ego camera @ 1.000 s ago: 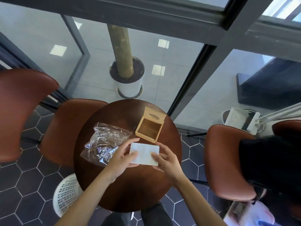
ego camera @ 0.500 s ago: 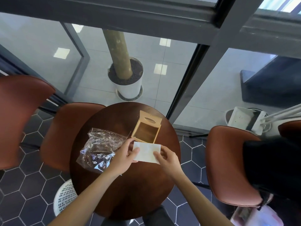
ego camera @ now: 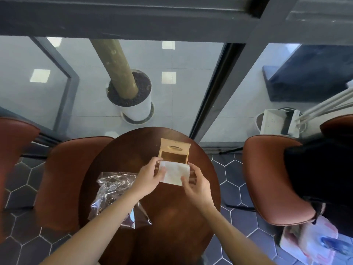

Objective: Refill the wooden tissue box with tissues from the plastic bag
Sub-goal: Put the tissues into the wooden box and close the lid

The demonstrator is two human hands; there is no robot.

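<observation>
A white stack of tissues is held between both hands just above the near edge of the wooden tissue box. The box stands open at the far side of the round dark table, its slotted lid tilted up at the back. My left hand grips the stack's left edge and my right hand grips its right and near edge. The crumpled clear plastic bag lies on the table's left side, partly under my left forearm.
Brown leather chairs stand around the table: one on the left, another at the far left, one on the right with a dark garment on it. A potted trunk sits behind the glass. Patterned bag lies lower right.
Both hands carried the tissue stack away from me, from above the table's middle to the open box's near edge. The bag and box stayed put.
</observation>
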